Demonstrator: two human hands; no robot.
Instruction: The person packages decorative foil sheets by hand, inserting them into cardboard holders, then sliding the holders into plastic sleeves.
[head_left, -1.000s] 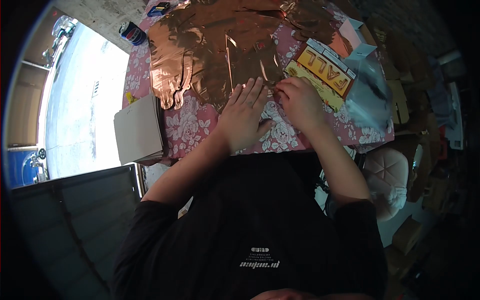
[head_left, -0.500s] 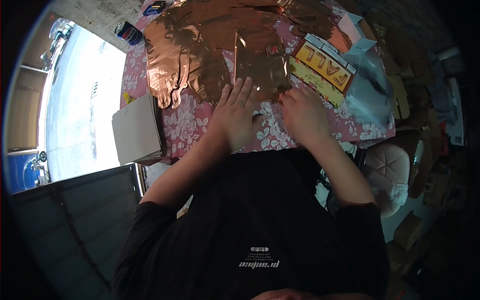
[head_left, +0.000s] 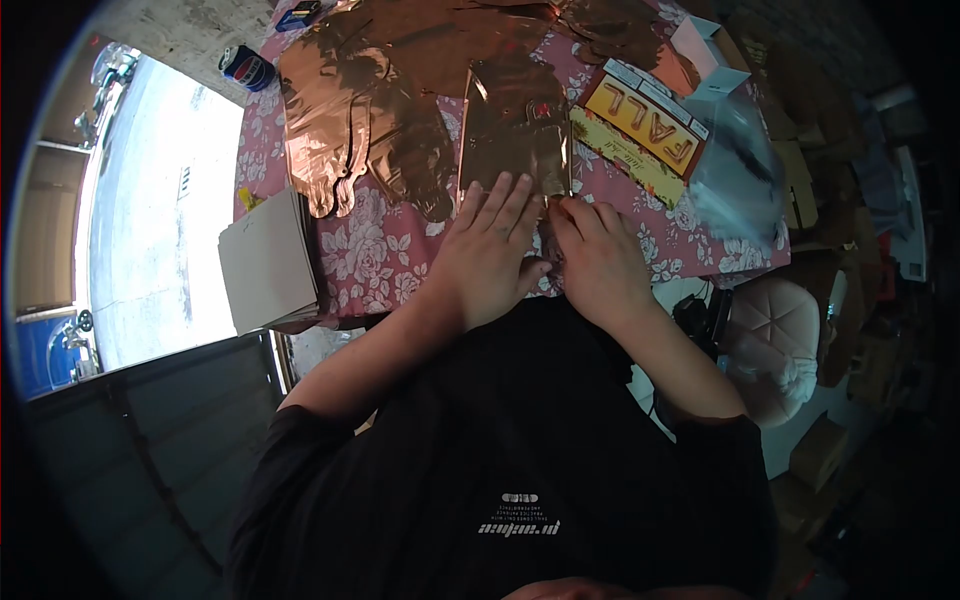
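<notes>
A folded, shiny copper-coloured foil balloon (head_left: 515, 120) lies flat on the flowered tablecloth in front of me. My left hand (head_left: 485, 245) rests palm down on its near left part, fingers stretched out. At the near right corner of the foil, my right hand (head_left: 603, 255) has its fingers curled in and pressed together on the edge. Its fingertips are partly hidden. More flat copper foil balloons (head_left: 365, 110) with rounded tabs spread out to the left and behind. Right of the folded one lies a printed packet marked FALL (head_left: 640, 125).
Clear plastic bags (head_left: 735, 180) and an open white box (head_left: 710, 60) sit at the right. A stack of grey cardboard (head_left: 268, 262) stands at the table's left edge, with a Pepsi can (head_left: 247, 68) farther back. A padded stool (head_left: 770, 330) is at the lower right.
Both hands have come slightly closer to me and to each other. The right hand has slid left along the foil's near edge; the left stays flat on the foil.
</notes>
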